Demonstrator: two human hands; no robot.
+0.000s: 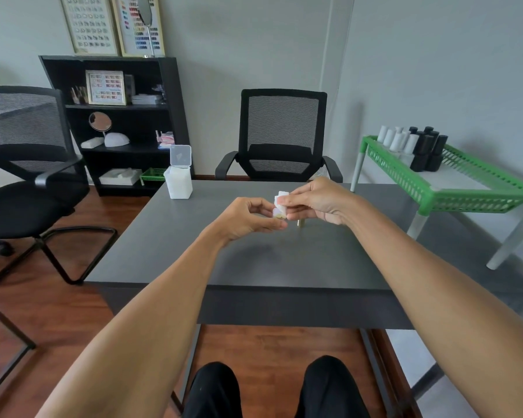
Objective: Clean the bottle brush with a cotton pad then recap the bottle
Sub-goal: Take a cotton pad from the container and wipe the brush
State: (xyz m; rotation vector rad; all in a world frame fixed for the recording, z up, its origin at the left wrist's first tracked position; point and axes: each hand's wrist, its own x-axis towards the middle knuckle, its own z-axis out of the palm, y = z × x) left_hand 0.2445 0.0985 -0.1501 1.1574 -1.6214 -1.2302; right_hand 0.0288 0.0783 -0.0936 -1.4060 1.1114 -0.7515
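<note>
Both hands meet above the middle of the grey table. My right hand pinches a small white cotton pad between thumb and fingers. My left hand holds a small pale piece with an olive-yellow tip, apparently the bottle brush, right against the underside of the pad. Most of the brush is hidden by fingers and pad. A small olive-gold object, likely the bottle, stands on the table just below my right hand, largely covered by it.
A white cotton-pad box with its lid flipped up stands at the table's far left. A green rack with white and black bottles sits on the right. Black mesh chairs stand across the table and at the left.
</note>
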